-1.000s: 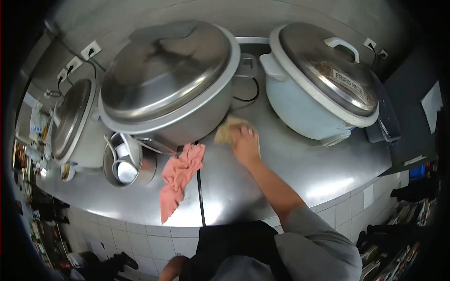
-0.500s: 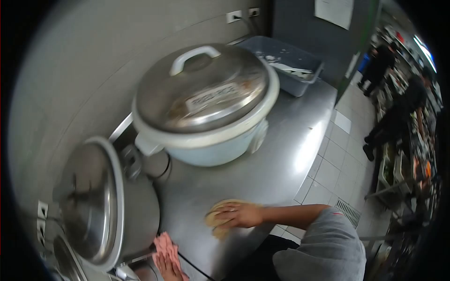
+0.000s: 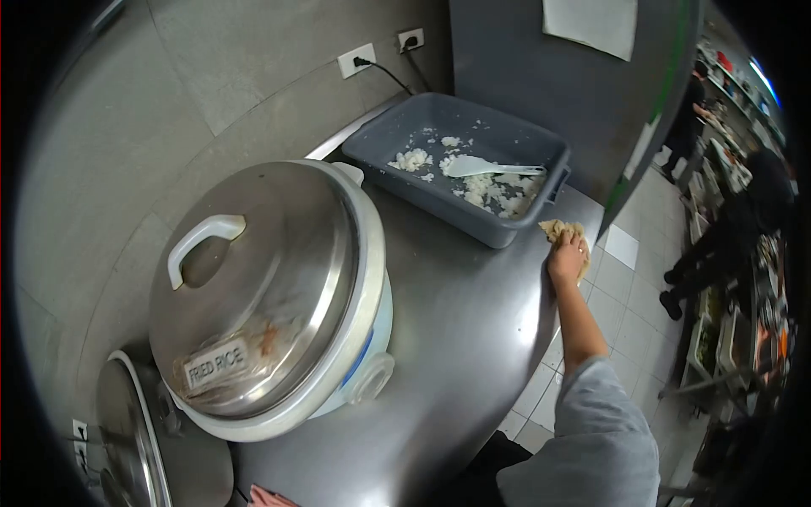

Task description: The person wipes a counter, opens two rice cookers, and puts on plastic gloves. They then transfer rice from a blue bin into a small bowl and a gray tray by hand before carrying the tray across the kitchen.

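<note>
My right hand holds a tan cleaning cloth against the right edge of the steel table, close to the corner of a grey plastic tub. Part of the cloth hangs over the edge beside my fingers. Only a corner of a pink cloth shows at the bottom of the view, and my left hand is out of sight. A large rice cooker with a metal lid labelled "FRIED RICE" stands to the left.
The tub holds clumps of white rice and a white rice paddle. A second cooker stands at lower left. Plugs sit in wall sockets. Across the tiled floor, two people in dark clothes stand by shelves.
My right hand has moved the tan cloth forward to the table's far right edge. The view has turned, so the tub shows more fully and my left hand has left the picture.
</note>
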The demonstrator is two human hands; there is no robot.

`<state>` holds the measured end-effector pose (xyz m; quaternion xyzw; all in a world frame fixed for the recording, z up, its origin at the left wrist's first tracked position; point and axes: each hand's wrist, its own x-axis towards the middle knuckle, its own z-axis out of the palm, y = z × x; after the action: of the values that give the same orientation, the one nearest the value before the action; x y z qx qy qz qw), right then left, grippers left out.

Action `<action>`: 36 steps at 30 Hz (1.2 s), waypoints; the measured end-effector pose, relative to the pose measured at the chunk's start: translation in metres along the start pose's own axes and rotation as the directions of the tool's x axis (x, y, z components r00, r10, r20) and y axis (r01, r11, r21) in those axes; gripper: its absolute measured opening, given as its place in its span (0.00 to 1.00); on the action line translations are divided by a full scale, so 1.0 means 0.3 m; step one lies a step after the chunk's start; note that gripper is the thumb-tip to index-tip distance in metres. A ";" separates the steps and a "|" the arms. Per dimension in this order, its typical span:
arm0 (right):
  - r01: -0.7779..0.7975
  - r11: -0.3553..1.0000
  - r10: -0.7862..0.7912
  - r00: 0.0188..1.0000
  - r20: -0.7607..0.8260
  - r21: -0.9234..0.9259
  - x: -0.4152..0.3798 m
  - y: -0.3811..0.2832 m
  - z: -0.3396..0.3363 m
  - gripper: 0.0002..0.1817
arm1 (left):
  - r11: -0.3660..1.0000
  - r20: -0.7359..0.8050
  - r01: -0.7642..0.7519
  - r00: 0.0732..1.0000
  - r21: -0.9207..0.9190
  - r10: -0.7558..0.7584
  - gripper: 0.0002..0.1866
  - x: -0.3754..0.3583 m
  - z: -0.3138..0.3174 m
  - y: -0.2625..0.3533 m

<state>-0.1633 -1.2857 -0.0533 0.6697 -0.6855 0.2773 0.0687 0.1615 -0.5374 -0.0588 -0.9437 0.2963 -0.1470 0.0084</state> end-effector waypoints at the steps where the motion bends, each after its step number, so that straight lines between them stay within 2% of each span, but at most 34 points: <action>1: 0.124 0.992 -0.124 0.992 0.025 0.035 -0.015 0.005 -0.010 0.24 | 0.998 0.015 0.024 1.000 0.059 -0.025 0.30 0.002 0.009 0.055; 2: 0.244 0.967 -0.248 0.968 0.042 0.078 -0.044 -0.010 -0.057 0.24 | 0.992 0.025 0.049 0.998 0.118 -0.053 0.30 0.005 0.024 0.108; 3: 0.331 0.932 -0.340 0.940 0.038 0.144 -0.143 -0.101 -0.180 0.26 | 0.845 0.190 0.312 0.949 -0.434 -0.253 0.30 0.002 0.046 0.160; 4: 0.371 0.905 -0.414 0.882 0.226 0.210 -0.226 -0.186 -0.310 0.25 | 0.359 0.414 0.511 0.854 -0.781 -0.314 0.30 -0.004 0.067 0.204; 5: 0.552 0.731 -0.678 0.655 0.334 0.402 -0.295 -0.195 -0.342 0.22 | 0.421 0.325 0.409 0.909 -0.809 -0.259 0.29 -0.003 0.092 0.259; 6: 0.373 0.580 -0.758 0.572 0.313 0.724 -0.404 -0.216 -0.357 0.17 | 0.481 0.234 0.299 0.953 -0.824 -0.192 0.29 0.000 0.099 0.310; 7: 0.635 0.381 -0.908 0.394 0.143 0.672 -0.514 -0.243 -0.374 0.18 | 0.979 -0.040 0.012 0.999 -0.201 -0.020 0.28 0.113 -0.052 0.465; 8: 0.622 0.278 -0.954 0.267 0.136 0.732 -0.548 -0.281 -0.387 0.20 | 0.983 -0.019 0.042 0.999 -0.181 -0.046 0.28 0.120 -0.050 0.501; 9: 0.610 0.308 -0.951 0.213 0.223 0.730 -0.527 -0.343 -0.347 0.22 | 0.978 0.024 0.083 0.996 -0.194 -0.080 0.29 0.131 -0.050 0.538; 10: 0.646 0.333 -0.943 0.250 0.222 0.688 -0.480 -0.428 -0.278 0.22 | 0.970 0.068 0.130 0.991 -0.207 -0.118 0.30 0.139 -0.055 0.576; 13: 0.735 0.339 -0.937 0.323 0.136 0.588 -0.281 -0.752 -0.002 0.22 | 0.999 -0.074 0.035 0.997 0.003 -0.035 0.22 0.217 -0.123 0.701; 14: 0.662 0.388 -0.901 0.420 0.110 0.641 -0.240 -0.869 0.104 0.20 | 0.994 -0.037 0.097 0.994 -0.051 -0.099 0.23 0.211 -0.114 0.711; 15: 0.591 0.406 -0.885 0.445 0.139 0.697 -0.180 -0.972 0.167 0.18 | 0.983 0.000 0.157 0.988 -0.100 -0.158 0.25 0.207 -0.092 0.711; 17: 0.648 0.351 -0.929 0.334 0.161 0.677 -0.080 -1.139 0.321 0.21 | 0.948 0.060 0.258 0.966 -0.186 -0.251 0.30 0.225 -0.096 0.722; 19: 0.529 0.462 -0.866 0.441 0.235 0.712 -0.039 -1.212 0.413 0.24 | 0.946 0.103 0.274 0.960 -0.174 -0.259 0.29 0.234 -0.101 0.720; 22: 0.613 0.611 -0.768 0.613 0.186 0.501 -0.042 -1.203 0.431 0.27 | 0.950 0.130 0.260 0.962 -0.172 -0.239 0.30 0.233 -0.114 0.717; 23: 0.583 0.679 -0.723 0.638 0.267 0.447 -0.048 -1.162 0.363 0.27 | 0.954 0.128 0.248 0.965 -0.167 -0.229 0.31 0.226 -0.111 0.711; 24: 0.570 0.700 -0.695 0.680 0.231 0.430 -0.068 -1.103 0.320 0.27 | 0.959 0.128 0.233 0.969 -0.162 -0.213 0.31 0.221 -0.114 0.712; 25: 0.556 0.724 -0.664 0.721 0.196 0.409 -0.094 -1.027 0.273 0.27 | 0.939 0.142 0.284 0.955 -0.195 -0.259 0.32 0.228 -0.123 0.726; 27: 0.600 0.703 -0.701 0.674 0.232 0.383 -0.140 -0.822 0.111 0.28 | 0.934 0.152 0.298 0.951 -0.196 -0.271 0.32 0.212 -0.114 0.718; 29: 0.604 0.656 -0.752 0.575 0.323 0.453 -0.181 -0.575 -0.015 0.30 | 0.940 0.174 0.284 0.952 -0.187 -0.253 0.32 0.199 -0.091 0.689; 31: 0.676 0.605 -0.796 0.508 0.329 0.420 -0.156 -0.329 -0.135 0.31 | 0.946 0.178 0.257 0.958 -0.197 -0.224 0.32 0.191 -0.074 0.669; 33: 0.635 0.690 -0.724 0.624 0.295 0.347 -0.058 -0.128 -0.171 0.30 | 0.964 0.135 0.203 0.974 -0.173 -0.181 0.32 0.182 -0.057 0.656; 34: 0.533 0.775 -0.626 0.717 0.305 0.339 0.010 -0.027 -0.121 0.29 | 0.964 0.129 0.206 0.974 -0.170 -0.185 0.31 0.183 -0.055 0.661; 35: 0.520 0.839 -0.543 0.816 0.196 0.159 0.076 0.059 -0.094 0.27 | 0.964 0.122 0.209 0.974 -0.165 -0.191 0.31 0.189 -0.058 0.666; 36: 0.393 0.919 -0.391 0.899 0.197 0.032 0.157 0.105 -0.079 0.25 | 0.964 0.114 0.214 0.974 -0.158 -0.198 0.31 0.194 -0.061 0.670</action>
<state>-0.2045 -1.3177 -0.0206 0.8180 -0.5412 0.1864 0.0567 0.0898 -0.7345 -0.0462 -0.9727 0.2071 -0.0755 -0.0726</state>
